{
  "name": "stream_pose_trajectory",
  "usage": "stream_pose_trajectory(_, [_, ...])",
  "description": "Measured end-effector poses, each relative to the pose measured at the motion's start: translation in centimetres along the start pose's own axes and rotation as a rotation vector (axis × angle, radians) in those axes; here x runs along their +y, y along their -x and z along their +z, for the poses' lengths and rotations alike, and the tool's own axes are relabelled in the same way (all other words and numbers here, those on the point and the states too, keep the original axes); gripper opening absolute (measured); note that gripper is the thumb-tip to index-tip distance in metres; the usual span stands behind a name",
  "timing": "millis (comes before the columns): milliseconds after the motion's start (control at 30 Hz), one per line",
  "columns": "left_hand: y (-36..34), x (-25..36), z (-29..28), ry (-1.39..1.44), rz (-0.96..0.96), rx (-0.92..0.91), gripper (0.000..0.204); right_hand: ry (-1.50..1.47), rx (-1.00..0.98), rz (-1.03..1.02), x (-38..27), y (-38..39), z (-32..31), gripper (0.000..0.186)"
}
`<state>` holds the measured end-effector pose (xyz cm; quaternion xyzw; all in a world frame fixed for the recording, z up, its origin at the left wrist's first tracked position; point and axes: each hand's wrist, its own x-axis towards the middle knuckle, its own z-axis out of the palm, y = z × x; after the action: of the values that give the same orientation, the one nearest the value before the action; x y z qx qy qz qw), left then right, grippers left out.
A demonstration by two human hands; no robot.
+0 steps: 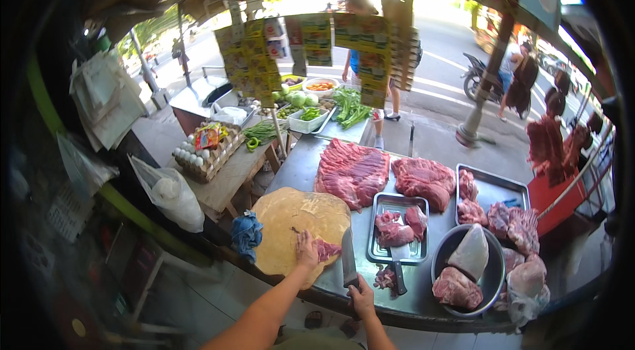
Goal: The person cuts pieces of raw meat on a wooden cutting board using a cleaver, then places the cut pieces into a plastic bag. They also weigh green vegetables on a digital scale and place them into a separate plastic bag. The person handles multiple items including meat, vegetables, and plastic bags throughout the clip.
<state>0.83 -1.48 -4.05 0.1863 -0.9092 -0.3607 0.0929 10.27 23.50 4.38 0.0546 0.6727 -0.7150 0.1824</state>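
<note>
A knife (348, 259) with a broad blade and dark handle is in my right hand (360, 297), fingers wrapped round the handle. Its blade points away from me along the right edge of a round wooden chopping board (278, 218). My left hand (306, 250) lies on the board with its fingers stretched out, touching the left end of a small piece of red meat (327, 250). A thin dark scrap shows by its fingertips. At the board's left edge lies a crumpled blue cloth (247, 236).
Big meat slabs (352, 171) lie on the metal table, with a meat tray (376, 259), a second knife (399, 270) and a metal basin (438, 277) to the right. Eggs (192, 153) and vegetables stand at the far left. Sachet strips (362, 39) hang ahead; people stand beyond.
</note>
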Motion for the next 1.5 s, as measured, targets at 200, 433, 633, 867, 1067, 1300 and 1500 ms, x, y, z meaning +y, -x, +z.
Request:
stream_pose_trajectory(200, [2.7,2.5,-1.9,-0.206,0.161,-0.170,0.071,0.004,0.025,-0.030,-0.2,-0.6,1.8,0.058])
stream_pose_trajectory(433, [0.8,-0.3,-4.4,-0.022,0.064,0.224,0.061,0.432,0.031,-0.420,-1.4,-2.2,2.0,0.047])
stream_pose_trajectory(633, [0.7,-0.3,-4.3,-0.120,-0.089,0.039,0.071,0.068,0.029,0.042,-1.5,-1.9,3.2,0.060])
stream_pose_trajectory(867, [0.5,3.3,-0.5,-0.181,0.025,0.049,0.084,0.139,-0.005,0.134,-0.2,-1.9,4.9,0.057])
stream_pose_trajectory(1067, [0.8,3.2,-0.3,-0.389,0.071,-0.001,0.080,0.214,0.001,-0.099,2.6,-1.4,5.1,0.056])
stream_pose_trajectory(1300, [0.6,3.9,-1.4,-0.429,0.059,-0.118,0.079,-0.004,-0.077,0.113,3.2,-1.1,4.6,0.060])
stream_pose_trajectory(1500, [0.4,3.7,-1.3,-0.431,0.044,-0.146,0.079,-0.068,-0.112,0.134,1.2,-5.4,5.7,0.059])
